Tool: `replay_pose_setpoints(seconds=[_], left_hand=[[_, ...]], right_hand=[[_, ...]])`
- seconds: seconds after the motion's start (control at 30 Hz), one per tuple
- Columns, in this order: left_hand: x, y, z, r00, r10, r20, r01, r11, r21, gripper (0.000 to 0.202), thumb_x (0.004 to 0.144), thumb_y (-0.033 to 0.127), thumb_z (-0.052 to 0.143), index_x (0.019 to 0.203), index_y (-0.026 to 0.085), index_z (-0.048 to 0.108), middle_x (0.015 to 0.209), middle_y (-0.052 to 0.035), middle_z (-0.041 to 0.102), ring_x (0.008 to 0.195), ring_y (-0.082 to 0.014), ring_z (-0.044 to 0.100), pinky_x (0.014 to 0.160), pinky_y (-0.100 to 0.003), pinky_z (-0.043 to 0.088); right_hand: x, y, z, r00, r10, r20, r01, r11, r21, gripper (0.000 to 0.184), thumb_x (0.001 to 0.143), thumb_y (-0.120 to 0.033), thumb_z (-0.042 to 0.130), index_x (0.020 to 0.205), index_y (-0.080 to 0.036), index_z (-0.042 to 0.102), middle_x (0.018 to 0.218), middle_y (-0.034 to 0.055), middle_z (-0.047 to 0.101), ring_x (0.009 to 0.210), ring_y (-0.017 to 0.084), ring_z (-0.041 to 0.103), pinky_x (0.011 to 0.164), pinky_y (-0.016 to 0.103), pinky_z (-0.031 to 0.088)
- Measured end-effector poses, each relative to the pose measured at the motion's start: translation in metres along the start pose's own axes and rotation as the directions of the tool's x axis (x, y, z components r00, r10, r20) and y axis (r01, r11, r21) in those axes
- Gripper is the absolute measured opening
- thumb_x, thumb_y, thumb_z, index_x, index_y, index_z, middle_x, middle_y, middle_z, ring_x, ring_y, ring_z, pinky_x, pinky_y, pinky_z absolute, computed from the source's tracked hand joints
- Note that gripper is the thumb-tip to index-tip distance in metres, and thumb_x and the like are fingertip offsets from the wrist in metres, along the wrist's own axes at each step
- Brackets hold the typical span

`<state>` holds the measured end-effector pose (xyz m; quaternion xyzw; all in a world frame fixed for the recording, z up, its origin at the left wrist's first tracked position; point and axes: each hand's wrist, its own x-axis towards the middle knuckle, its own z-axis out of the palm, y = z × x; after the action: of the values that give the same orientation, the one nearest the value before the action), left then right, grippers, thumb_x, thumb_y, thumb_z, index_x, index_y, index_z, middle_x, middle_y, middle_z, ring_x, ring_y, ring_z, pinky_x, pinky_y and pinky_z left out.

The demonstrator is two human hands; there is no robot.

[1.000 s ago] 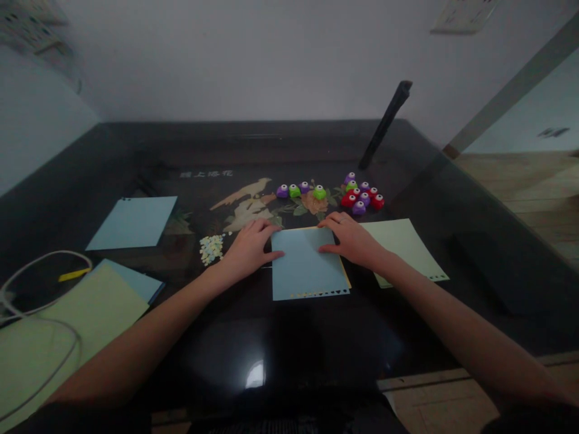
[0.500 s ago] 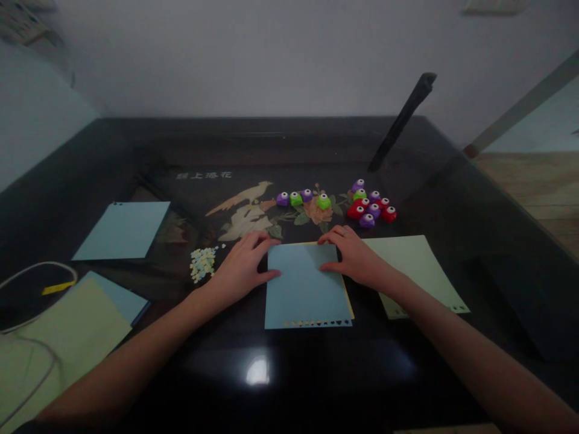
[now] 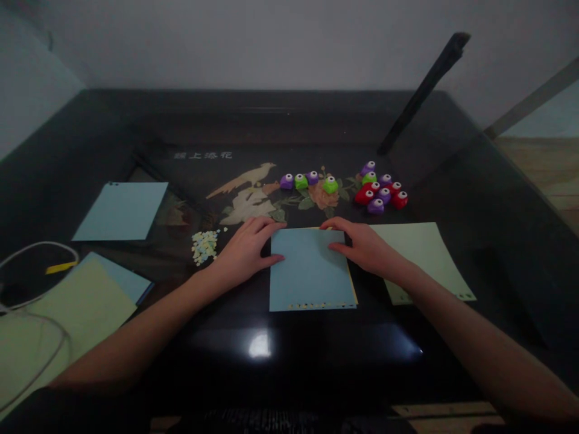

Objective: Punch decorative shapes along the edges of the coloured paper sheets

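Blue sheet (image 3: 305, 271), atop a yellow sheet (image 3: 354, 294); toward six o'clock on the table (image 3: 217, 361); holes along its six-o'clock edge. Presumably light, pliable, easily creased; best taken by unpunched edges. Left hand (image 3: 246, 250) at its ten o'clock, right hand (image 3: 362, 241) at two: apart, fingers spread, touching it.

A glossy dark table (image 3: 312, 364) bears a blue sheet (image 3: 307, 271), yellow showing beneath. Left of that blue sheet lie paper bits (image 3: 204, 247) and, farther off, blue and green papers (image 3: 123, 211); beyond it, small eye-topped pieces (image 3: 383, 195) — purple, green, red; right of it, a pale green sheet (image 3: 418, 256).
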<state>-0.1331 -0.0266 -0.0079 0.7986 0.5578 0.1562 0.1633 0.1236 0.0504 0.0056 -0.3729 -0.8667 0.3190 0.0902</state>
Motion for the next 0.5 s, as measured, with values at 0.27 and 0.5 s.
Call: replay_pose_setpoints(seconds=[0.27, 0.5], left_hand=[[0.003, 0.001, -0.004, 0.991, -0.103, -0.088, 0.071, 0.948, -0.309, 0.060, 0.077, 0.028, 0.069, 0.131, 0.022, 0.044, 0.119, -0.0097, 0.051, 0.106, -0.0241, 0.054, 0.089, -0.041, 0.048], [0.005, 0.006, -0.010, 0.969, -0.180, 0.166, 0.243, 0.614, -0.751, 0.025, 0.083, 0.034, 0.059, 0.100, 0.016, 0.062, 0.086, -0.0051, 0.070, 0.079, -0.0186, 0.066, 0.075, -0.035, 0.054]], right_hand=[[0.000, 0.004, -0.011, 0.990, 0.085, -0.109, -0.047, 0.951, 0.307, 0.016, 0.077, -0.028, 0.061, 0.090, -0.018, 0.063, 0.080, 0.0019, 0.063, 0.066, 0.015, 0.057, 0.061, 0.029, 0.043], [0.002, 0.007, -0.025, 0.953, 0.249, -0.174, -0.117, 0.830, 0.546, 0.025, 0.071, -0.033, 0.070, 0.090, -0.019, 0.063, 0.066, -0.0015, 0.060, 0.058, 0.014, 0.057, 0.053, 0.028, 0.041]])
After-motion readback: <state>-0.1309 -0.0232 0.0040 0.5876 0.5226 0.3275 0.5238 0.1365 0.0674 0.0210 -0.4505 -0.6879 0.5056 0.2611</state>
